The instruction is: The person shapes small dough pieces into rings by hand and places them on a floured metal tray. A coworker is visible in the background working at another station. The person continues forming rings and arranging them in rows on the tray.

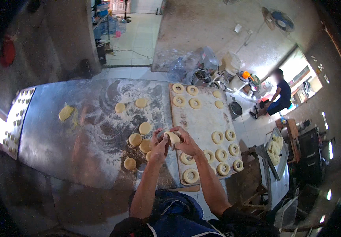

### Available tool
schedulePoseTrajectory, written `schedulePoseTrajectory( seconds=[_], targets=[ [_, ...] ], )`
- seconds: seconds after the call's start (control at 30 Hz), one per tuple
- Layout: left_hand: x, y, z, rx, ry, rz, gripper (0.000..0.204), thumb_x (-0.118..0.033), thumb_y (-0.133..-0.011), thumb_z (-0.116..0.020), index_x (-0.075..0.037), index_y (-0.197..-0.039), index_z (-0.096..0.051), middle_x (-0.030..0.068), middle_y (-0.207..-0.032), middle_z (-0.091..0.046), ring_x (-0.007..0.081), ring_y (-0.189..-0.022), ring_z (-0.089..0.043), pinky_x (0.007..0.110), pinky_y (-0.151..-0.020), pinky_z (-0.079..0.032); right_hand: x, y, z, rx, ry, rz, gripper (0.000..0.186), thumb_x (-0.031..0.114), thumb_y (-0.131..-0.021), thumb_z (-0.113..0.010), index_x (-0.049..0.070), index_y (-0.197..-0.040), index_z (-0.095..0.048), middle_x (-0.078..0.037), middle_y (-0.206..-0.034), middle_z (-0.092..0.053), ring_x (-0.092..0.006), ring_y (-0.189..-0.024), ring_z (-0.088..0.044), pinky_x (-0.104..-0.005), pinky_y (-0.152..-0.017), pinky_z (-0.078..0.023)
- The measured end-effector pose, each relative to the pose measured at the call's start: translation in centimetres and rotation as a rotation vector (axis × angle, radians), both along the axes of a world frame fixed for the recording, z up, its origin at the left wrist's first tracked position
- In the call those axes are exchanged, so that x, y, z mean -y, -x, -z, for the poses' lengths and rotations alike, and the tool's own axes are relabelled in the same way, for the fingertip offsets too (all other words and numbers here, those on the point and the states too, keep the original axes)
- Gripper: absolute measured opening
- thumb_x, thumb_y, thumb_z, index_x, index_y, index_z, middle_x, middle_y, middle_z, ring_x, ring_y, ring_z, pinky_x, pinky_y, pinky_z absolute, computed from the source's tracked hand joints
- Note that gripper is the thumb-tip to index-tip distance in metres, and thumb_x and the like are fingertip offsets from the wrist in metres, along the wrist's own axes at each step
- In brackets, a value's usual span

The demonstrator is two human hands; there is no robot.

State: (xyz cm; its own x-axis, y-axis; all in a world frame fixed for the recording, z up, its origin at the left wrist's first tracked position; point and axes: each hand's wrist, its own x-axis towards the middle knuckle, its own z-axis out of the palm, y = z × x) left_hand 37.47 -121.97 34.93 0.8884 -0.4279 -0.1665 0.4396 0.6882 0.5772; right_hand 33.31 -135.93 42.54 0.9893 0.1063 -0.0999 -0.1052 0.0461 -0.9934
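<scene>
My left hand [160, 145] and my right hand [186, 143] together pinch a pale piece of dough [172, 137] over the seam between the floured steel table [48, 126] and a wooden board [196, 120]. Left of and below my hands, several round dough discs [135, 139] lie on the flour; two more sit farther back. A flattened dough scrap [66, 113] lies at the left. The board carries several dough rings [221, 155] and two small round pieces [219, 104] at its back right corner.
A tray with small pieces [19, 122] stands at the far left. A person [279, 96] sits by a bright opening, near buckets and pots [234, 108]. A metal tray of dough [275, 150] stands at the right. A doorway [133, 43] opens at the back; a water jug [177, 70] stands beside it.
</scene>
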Motion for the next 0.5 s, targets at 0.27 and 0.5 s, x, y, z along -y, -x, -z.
schedulePoseTrajectory(
  seconds=[0.27,0.5],
  targets=[
    [2.7,1.7,-2.6,0.02,0.133,0.016,0.031,-0.005,-0.081,-0.048,-0.009,-0.111,-0.041,0.0038,-0.093,-0.046,0.0186,-0.088,-0.055,0.032,-0.084,-0.048,2.7,-0.1,3.3,-0.268,0.576,0.366,0.038,0.037,-0.095,-0.046,0.002,-0.089,-0.059,-0.003,-0.066,-0.058,-0.014,-0.064,-0.055,-0.0311,-0.06,-0.047],
    [7.0,2.4,-4.4,0.724,-0.483,-0.271,0.014,-0.022,-0.091,-0.047,-0.009,-0.096,-0.043,0.0027,-0.087,-0.045,0.0122,-0.073,-0.048,0.025,-0.06,-0.042,3.8,2.2,2.3,0.15,0.547,0.49,0.056,0.042,-0.095,-0.045,-0.006,-0.069,-0.057,-0.009,-0.061,-0.058,-0.0147,-0.058,-0.051,-0.0302,-0.055,-0.043]
  ],
)
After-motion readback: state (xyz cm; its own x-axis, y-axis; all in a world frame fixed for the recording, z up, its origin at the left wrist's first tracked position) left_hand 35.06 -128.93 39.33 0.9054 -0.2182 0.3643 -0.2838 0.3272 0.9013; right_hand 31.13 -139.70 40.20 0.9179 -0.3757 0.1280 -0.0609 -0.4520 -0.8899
